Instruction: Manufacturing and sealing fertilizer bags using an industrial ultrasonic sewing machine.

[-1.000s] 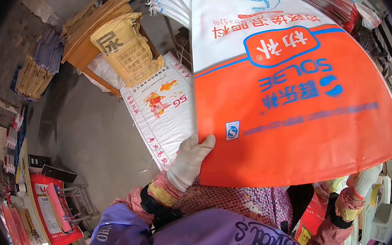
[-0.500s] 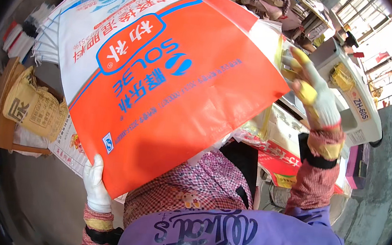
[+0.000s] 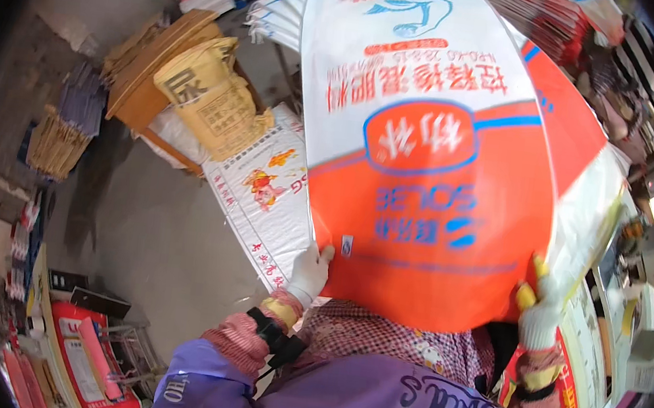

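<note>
A large flat sack [image 3: 436, 223], orange-red below and white above with blue bands and printing, is spread out in front of my lap. My left hand [image 3: 309, 272], in a white glove, pinches its near left corner with the thumb on top. At the near right corner my right hand [image 3: 542, 306], in a white glove with yellow fingertips, grips the edge. Its fingers beneath the sack are hidden. Behind the sack's right side lie another orange-red sack [image 3: 570, 126] and a pale clear plastic sheet [image 3: 580, 223].
To the left, a yellow sack [image 3: 214, 100] hangs over a wooden frame [image 3: 149, 74]. Beneath it a white printed sack [image 3: 253, 188] covers a surface. Stacks of folded sacks [image 3: 63, 132] stand at the far left. A red-framed printed object [image 3: 91, 362] lies at the lower left.
My view has turned to the left. My right hand, raised off the sack before, now holds its near right corner. The sack has swung round to lie squarely before me; my left hand keeps its corner.
</note>
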`<control>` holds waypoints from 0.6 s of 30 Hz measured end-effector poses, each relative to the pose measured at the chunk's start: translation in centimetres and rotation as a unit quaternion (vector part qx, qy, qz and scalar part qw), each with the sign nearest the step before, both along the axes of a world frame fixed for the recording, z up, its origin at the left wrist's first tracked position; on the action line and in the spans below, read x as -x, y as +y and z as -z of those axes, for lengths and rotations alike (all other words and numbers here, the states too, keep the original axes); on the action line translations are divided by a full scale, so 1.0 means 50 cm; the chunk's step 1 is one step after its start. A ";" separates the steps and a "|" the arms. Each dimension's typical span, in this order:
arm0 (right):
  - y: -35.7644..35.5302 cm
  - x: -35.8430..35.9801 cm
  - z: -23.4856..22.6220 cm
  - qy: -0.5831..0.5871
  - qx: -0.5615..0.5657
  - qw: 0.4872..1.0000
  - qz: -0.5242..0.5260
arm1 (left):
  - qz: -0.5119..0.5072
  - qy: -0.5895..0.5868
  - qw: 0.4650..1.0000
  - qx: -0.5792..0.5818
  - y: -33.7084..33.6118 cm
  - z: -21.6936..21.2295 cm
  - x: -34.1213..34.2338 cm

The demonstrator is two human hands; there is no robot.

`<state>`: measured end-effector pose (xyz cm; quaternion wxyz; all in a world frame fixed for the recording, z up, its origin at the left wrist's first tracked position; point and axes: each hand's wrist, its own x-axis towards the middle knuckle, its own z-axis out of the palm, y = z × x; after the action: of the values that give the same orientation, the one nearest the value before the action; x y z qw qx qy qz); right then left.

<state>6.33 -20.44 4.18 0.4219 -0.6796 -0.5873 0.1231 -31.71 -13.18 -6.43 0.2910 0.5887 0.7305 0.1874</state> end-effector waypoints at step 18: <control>0.364 0.349 0.264 -0.167 0.153 0.932 -0.282 | -0.245 0.074 0.953 0.160 -0.190 0.383 0.216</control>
<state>-11.13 -2.25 -9.03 0.1564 -0.5530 -0.7909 0.2103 -42.50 -22.67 -25.58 0.2721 0.3499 0.8919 0.0894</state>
